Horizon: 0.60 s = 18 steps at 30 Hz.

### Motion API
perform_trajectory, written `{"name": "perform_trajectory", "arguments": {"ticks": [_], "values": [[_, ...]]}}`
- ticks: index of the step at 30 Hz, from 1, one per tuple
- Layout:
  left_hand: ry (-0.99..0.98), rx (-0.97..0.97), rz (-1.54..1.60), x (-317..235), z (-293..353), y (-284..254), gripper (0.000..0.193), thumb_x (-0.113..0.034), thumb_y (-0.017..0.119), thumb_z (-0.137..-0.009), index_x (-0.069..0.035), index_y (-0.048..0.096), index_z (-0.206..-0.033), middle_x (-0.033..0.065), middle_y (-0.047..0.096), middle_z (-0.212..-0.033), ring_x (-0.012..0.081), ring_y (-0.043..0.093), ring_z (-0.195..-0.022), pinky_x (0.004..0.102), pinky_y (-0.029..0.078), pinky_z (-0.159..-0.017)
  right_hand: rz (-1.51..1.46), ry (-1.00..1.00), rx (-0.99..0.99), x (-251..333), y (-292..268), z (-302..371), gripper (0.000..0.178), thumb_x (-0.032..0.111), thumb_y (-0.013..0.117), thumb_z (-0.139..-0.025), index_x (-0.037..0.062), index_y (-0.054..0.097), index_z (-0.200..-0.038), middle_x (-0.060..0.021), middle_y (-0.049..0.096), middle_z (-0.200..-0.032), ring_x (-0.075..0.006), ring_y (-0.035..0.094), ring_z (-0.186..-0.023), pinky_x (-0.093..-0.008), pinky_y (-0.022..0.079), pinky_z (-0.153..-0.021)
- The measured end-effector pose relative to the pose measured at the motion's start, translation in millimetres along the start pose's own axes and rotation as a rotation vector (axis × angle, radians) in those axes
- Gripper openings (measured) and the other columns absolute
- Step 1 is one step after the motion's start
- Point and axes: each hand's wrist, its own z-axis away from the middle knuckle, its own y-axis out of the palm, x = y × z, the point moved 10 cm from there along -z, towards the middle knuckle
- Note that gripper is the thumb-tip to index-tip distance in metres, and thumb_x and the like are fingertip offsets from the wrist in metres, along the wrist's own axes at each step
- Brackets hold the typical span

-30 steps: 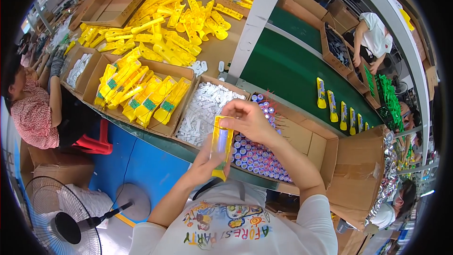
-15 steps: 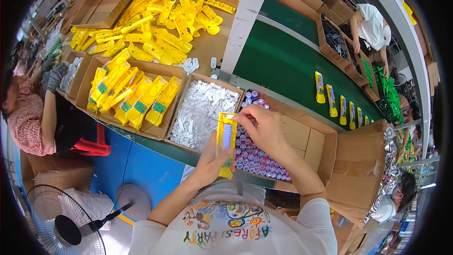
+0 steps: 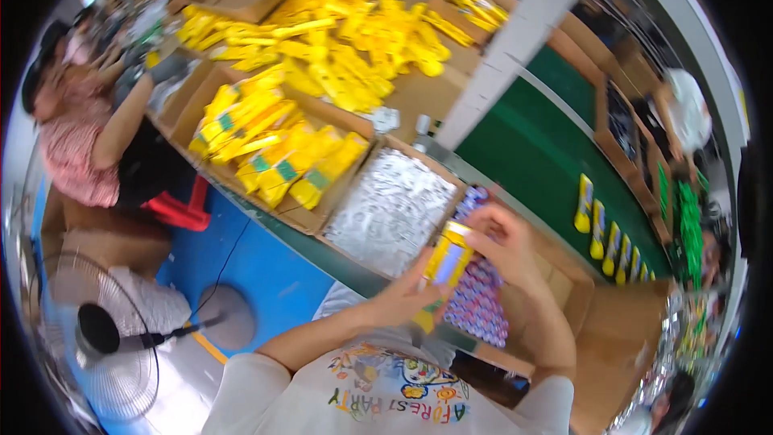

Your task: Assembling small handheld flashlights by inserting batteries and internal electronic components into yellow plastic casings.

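Head cam: both hands, L (image 3: 403,298) & R (image 3: 503,246), grip yellow pack (image 3: 448,262); silver-piece box (image 3: 393,211) just beyond.

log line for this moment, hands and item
left hand: holds yellow blister card | right hand: on card top | below: box of small colourful items

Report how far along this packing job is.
Done: a cardboard box of filled yellow packs stands on the bench, and more lie on the green belt. In hand: the left hand holds one yellow blister card while the right hand works at its top. Left: a box of small coloured cylinders and a box of clear plastic blisters.
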Motion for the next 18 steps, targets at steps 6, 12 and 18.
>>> {"name": "perform_trajectory", "arguments": {"ticks": [6, 12, 18], "values": [[0.279, 0.036, -0.54, -55, -13, 2, 0.032, -0.011, 0.055, -0.093, -0.007, 0.047, -0.123, 0.0101, 0.056, -0.105, 0.0233, 0.061, -0.086, 0.0326, 0.052, -0.075, 0.165, -0.159, -0.189, 14, -40, -4, 0.01, 0.002, 0.061, -0.088, 0.0022, 0.062, -0.097, -0.0017, 0.062, -0.093, -0.0082, 0.057, -0.086, -0.023, 0.047, -0.078], [0.123, -0.931, -1.96, -195, 37, -157, 0.052, -0.005, 0.072, -0.07, -0.002, 0.055, -0.119, 0.0169, 0.057, -0.111, 0.0336, 0.053, -0.107, 0.0394, 0.046, -0.089, 0.934, -0.22, -0.965, -45, -384, -51, 0.023, 0.023, 0.053, -0.096, 0.0055, 0.066, -0.102, -0.0157, 0.068, -0.092, -0.0342, 0.065, -0.081, -0.0371, 0.051, -0.072], [0.07, -0.838, -1.787, -186, 32, -170, 0.055, -0.007, 0.073, -0.075, -0.002, 0.049, -0.125, 0.0147, 0.06, -0.106, 0.0286, 0.059, -0.1, 0.0357, 0.05, -0.083, 1.506, -0.233, -0.84, -43, -300, -70, 0.021, 0.011, 0.062, -0.083, 0.0119, 0.066, -0.104, -0.0142, 0.062, -0.106, -0.0347, 0.058, -0.101, -0.0457, 0.045, -0.091]]}}
